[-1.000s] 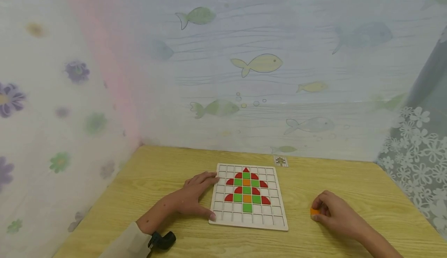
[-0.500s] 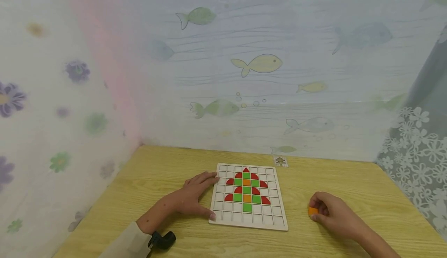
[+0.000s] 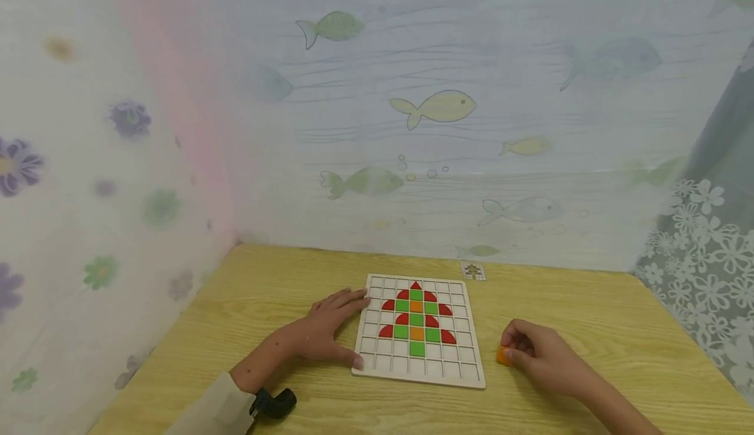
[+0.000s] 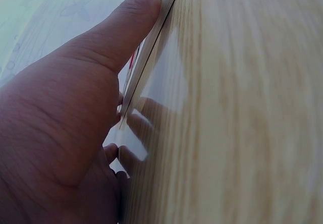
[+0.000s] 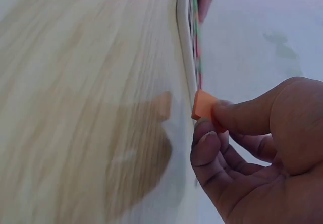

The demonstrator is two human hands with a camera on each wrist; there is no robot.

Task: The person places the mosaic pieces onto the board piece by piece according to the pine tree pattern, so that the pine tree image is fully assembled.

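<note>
A white gridded board (image 3: 391, 364) lies on the table, with red, green and orange tiles set in a tree-like pattern. My left hand (image 3: 324, 330) rests at its left edge, thumb at the near corner and fingers spread toward the far side. In the left wrist view the thumb (image 4: 126, 27) lies along the board's edge. To the right of the board, my right hand (image 3: 544, 360) pinches an orange square tile (image 3: 503, 355) between thumb and fingers. The right wrist view shows the orange tile (image 5: 204, 105) held above the tabletop; part of it is hidden by the thumb.
The wooden table (image 3: 265, 291) spreads around the board. A small printed pattern card (image 3: 474, 271) lies behind the board's far right corner. Fish-print curtain (image 3: 432, 108) hangs at the back, with a floral one (image 3: 129, 121) on the left and lace (image 3: 709, 245) on the right.
My right hand has moved left toward the board, carrying the orange tile. My left hand and the board stay where they were.
</note>
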